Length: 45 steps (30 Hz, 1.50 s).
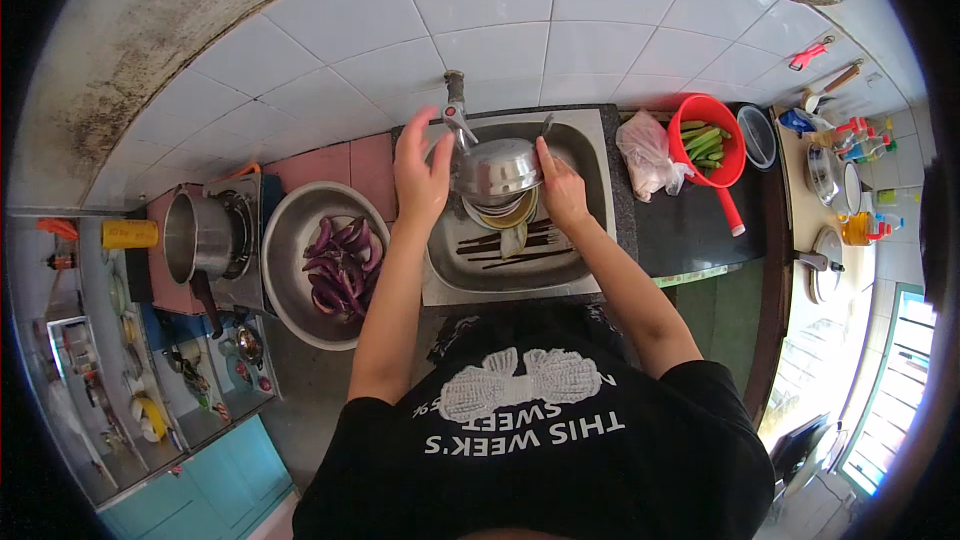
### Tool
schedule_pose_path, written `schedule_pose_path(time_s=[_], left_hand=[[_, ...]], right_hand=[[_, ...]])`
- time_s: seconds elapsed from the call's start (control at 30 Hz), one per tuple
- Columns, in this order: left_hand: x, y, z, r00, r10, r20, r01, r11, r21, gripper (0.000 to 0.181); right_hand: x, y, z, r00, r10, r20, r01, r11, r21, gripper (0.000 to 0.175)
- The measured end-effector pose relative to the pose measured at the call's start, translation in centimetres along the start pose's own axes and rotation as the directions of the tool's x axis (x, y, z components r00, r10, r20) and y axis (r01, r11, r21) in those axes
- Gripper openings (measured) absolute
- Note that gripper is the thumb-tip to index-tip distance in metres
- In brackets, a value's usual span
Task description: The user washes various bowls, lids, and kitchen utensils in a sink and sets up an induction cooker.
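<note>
In the steel sink (446, 270), a shiny steel pot (499, 169) is tipped on its side under the tap (454, 116), above stacked dishes (491, 217). My right hand (564, 191) holds the pot by its right edge, index finger pointing up towards a small metal handle (547, 124). My left hand (421, 176) is raised just left of the tap, fingers spread and slightly blurred, with nothing seen in it. Several dark chopsticks (480, 246) and a pale spoon-shaped utensil (514, 241) lie in front of the dishes. The pot hides part of the sink.
Left of the sink stands a large steel basin (281, 262) of purple eggplants (341, 266). Beyond it, a saucepan (196, 236) sits by a stove. On the right are a plastic bag (645, 157) and a red handled colander (726, 174) with green vegetables (703, 146).
</note>
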<state>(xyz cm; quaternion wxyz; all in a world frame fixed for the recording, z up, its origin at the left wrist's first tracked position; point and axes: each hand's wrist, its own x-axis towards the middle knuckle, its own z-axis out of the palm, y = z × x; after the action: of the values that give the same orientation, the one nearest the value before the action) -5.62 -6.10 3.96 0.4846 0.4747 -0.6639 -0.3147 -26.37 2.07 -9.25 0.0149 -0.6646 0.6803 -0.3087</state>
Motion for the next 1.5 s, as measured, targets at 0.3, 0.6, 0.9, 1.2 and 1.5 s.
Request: schedule_pose_path(time_s=[0.3, 0.6, 0.9, 1.2, 1.5], left_hand=[[2.6, -1.6, 0.2, 0.849, 0.27, 0.454, -0.367, 0.92, 0.139, 0.024], [2.2, -1.2, 0.6, 0.886, 0.208, 0.415, -0.312, 0.929, 0.2, 0.027], [2.0, -1.5, 1.6, 0.894, 0.263, 0.362, -0.339, 0.926, 0.164, 0.021], [2.2, -2.9, 1.0, 0.837, 0.339, 0.43, -0.444, 0.88, 0.17, 0.016], [2.9, -3.6, 2.1, 0.77, 0.425, 0.477, -0.531, 0.84, 0.109, 0.017]], right_hand=[[-0.2, 1.9, -2.9, 0.994, -0.006, -0.112, 0.011, 0.999, 0.045, 0.064], [-1.7, -2.4, 0.5, 0.826, 0.489, 0.282, -0.556, 0.624, 0.548, 0.075], [0.0, -5.3, -5.1, 0.871, 0.428, 0.242, -0.437, 0.899, -0.018, 0.079], [1.3, -1.9, -8.6, 0.988, 0.157, -0.009, -0.156, 0.974, -0.164, 0.074], [0.2, -4.6, -6.9, 0.826, 0.561, -0.046, -0.563, 0.82, -0.1, 0.067]])
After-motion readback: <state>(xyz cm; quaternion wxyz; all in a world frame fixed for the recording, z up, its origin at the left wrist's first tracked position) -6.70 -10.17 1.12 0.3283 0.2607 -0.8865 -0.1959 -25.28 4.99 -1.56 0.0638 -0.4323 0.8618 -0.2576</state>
